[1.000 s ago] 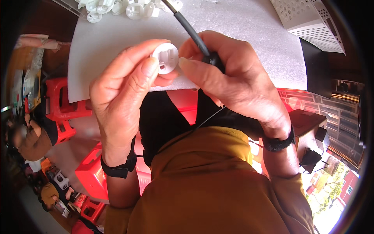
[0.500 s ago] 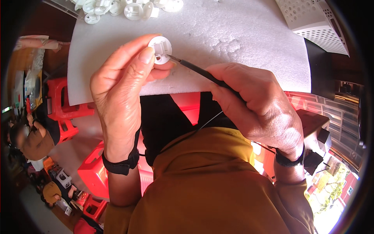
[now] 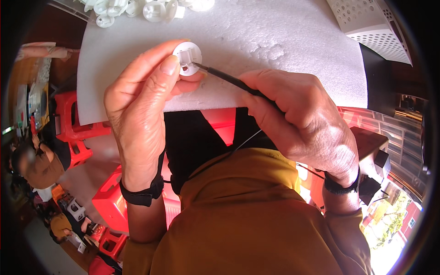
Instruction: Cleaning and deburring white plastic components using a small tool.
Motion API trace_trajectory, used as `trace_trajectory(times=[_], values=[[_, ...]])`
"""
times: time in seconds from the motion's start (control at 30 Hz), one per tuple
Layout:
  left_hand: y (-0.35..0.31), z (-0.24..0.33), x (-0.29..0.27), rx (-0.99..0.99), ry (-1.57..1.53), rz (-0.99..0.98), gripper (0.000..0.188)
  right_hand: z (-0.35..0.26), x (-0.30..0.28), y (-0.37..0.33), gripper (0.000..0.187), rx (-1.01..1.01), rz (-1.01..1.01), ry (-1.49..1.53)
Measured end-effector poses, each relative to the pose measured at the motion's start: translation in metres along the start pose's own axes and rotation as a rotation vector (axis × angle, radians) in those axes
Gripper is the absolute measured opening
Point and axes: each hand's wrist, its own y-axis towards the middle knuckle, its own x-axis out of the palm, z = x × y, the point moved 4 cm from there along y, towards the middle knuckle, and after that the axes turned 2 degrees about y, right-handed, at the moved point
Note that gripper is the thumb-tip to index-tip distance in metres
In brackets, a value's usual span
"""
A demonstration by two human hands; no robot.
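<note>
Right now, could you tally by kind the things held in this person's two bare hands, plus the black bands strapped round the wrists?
Round white plastic piece, in the left hand: 1
Slim black pen-like tool, in the right hand: 1
Black wristbands, one per wrist: 2
Total: 4

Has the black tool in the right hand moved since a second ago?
Yes: judged against the pile of white parts, the black tool has swung away, toward the picture's bottom, its tip now at the white disc in the left hand.
</note>
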Motion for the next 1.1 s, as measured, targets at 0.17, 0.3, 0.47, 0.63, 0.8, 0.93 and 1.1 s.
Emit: trace_trajectory(times=[0.17,0.3,0.47,0.63,0.8,0.93,1.1], values=[[0.000,-0.002,-0.001,0.007,-0.040,-0.018,0.029,0.000,0.001,0.000,0.023,0.004,-0.018,0.016],[0.000,-0.002,-0.001,0.014,-0.047,-0.020,0.030,-0.001,0.004,0.000,0.023,-0.008,-0.008,0.039],[-0.001,-0.002,0.000,0.022,-0.035,-0.017,0.030,-0.001,0.009,0.002,0.020,-0.063,0.000,0.019],[-0.001,-0.005,-0.003,0.019,-0.016,-0.006,0.030,-0.002,0.008,0.004,0.018,-0.037,-0.037,0.038],[-0.001,-0.005,-0.004,0.017,0.023,-0.033,0.029,-0.001,0.010,0.005,0.017,-0.081,-0.031,-0.009],[-0.002,-0.003,-0.004,0.048,0.054,-0.065,0.029,-0.002,0.012,0.004,0.019,-0.083,-0.001,0.021],[-0.002,-0.003,-0.003,0.072,0.072,-0.071,0.029,-0.001,0.012,0.001,0.019,-0.094,0.068,0.067]])
